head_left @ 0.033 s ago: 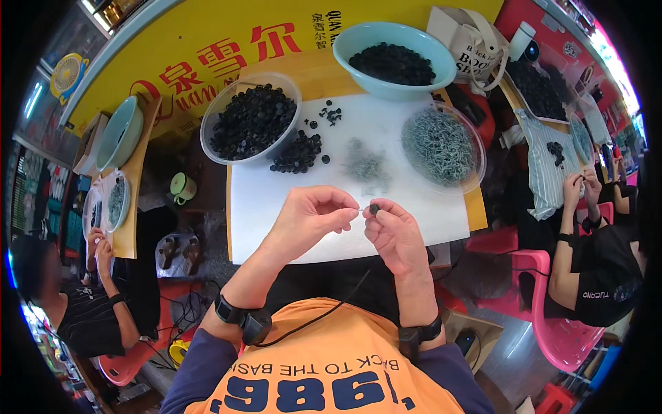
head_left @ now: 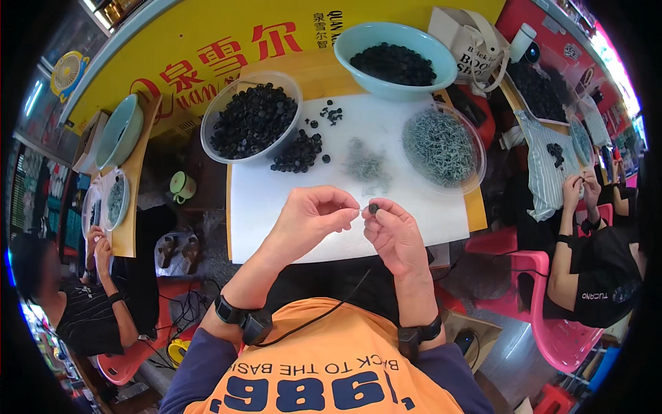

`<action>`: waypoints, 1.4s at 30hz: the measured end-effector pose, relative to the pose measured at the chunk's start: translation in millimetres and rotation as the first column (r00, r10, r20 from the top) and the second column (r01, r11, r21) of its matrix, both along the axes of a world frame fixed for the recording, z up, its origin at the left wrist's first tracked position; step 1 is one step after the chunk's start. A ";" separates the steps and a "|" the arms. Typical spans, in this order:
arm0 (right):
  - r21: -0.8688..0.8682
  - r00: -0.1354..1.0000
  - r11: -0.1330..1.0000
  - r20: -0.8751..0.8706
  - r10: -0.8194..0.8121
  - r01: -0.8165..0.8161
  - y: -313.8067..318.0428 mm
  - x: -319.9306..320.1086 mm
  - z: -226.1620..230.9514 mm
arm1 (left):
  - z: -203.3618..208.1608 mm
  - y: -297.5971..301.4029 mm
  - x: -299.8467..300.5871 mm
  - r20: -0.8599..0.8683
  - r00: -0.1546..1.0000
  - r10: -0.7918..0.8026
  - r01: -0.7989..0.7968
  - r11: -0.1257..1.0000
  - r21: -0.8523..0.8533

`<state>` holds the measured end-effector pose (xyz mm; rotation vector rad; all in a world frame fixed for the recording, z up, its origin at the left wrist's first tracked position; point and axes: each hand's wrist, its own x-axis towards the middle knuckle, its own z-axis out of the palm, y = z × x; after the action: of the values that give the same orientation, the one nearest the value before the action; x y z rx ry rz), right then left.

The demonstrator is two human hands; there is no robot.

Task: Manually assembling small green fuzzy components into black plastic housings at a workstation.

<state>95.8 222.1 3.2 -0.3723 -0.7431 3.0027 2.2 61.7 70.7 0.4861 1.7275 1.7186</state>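
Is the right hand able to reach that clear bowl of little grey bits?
Probably yes: nothing visible stands between the right hand and the clear bowl, though that hand holds a small black piece.

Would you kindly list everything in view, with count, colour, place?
Sheet: 1, white, table
Clear bowls: 2, transparent, sheet's left and right
Basins: 2, pale blue, table's far edge, left table
Black pieces: many, black, left bowl, basin, loose
Metal pins: many, grey, right bowl, loose
Tote: 1, cream, top right
Mug: 1, green, left
Fan: 1, yellow, far left
Bottle: 1, white, top right
Seats: several, pink or red, both sides
Co-workers: at least 2, black tops, both sides
Left grip: 1, bare, centre, apparently pinching a pin
Right grip: 1, bare, centre, holding a black piece
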 end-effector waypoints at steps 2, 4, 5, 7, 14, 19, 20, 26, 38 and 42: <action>0.020 1.000 1.000 0.000 0.005 -0.005 -3.7 -0.9 2.9 | -0.1 -1.7 2.8 -0.024 1.000 -0.003 0.003 1.000 -0.002; 0.035 1.000 0.999 -0.001 0.008 -0.008 -5.7 -0.8 5.5 | 0.6 -2.5 5.1 -0.050 0.999 -0.009 0.009 1.000 -0.009; 0.066 1.000 0.998 0.001 0.015 -0.015 -6.4 -0.5 7.0 | 1.4 -2.8 5.9 -0.071 0.997 -0.007 0.006 1.000 -0.013; 0.098 1.000 0.995 0.005 0.022 -0.023 -7.4 -0.1 9.0 | 4.4 -4.0 7.0 -0.091 0.996 -0.006 0.004 1.000 -0.016; 0.369 0.999 0.929 -0.048 -0.007 0.024 -7.9 2.3 8.7 | 11.3 -6.0 8.5 -0.137 0.990 -0.015 -0.009 0.985 -0.172; 0.585 0.994 0.803 -0.052 -0.097 0.109 -13.6 3.1 13.1 | 2.0 -4.9 5.4 -0.090 0.995 -0.030 0.015 0.987 -0.162; 0.626 0.993 0.771 -0.065 -0.097 0.117 -15.1 3.0 14.8 | -0.4 -5.1 3.9 -0.057 0.998 -0.028 0.019 0.988 -0.155; 0.669 0.984 0.722 -0.117 -0.132 0.177 -17.2 2.2 15.9 | -10.4 -5.0 -1.0 0.137 0.991 -0.005 -0.001 0.999 0.048; 0.809 0.990 0.572 -0.087 -0.114 0.137 -20.3 1.7 18.2 | -28.7 -19.9 0.2 0.188 0.980 -0.065 0.060 0.998 0.031; 0.806 0.989 0.577 -0.067 -0.131 0.132 -24.2 2.0 17.1 | -32.2 -21.8 0.0 0.183 0.981 -0.061 0.049 0.997 0.066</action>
<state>97.8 197.9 20.3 -0.3407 -1.8535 2.1600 2.2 40.0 38.4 0.3842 1.5213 1.7237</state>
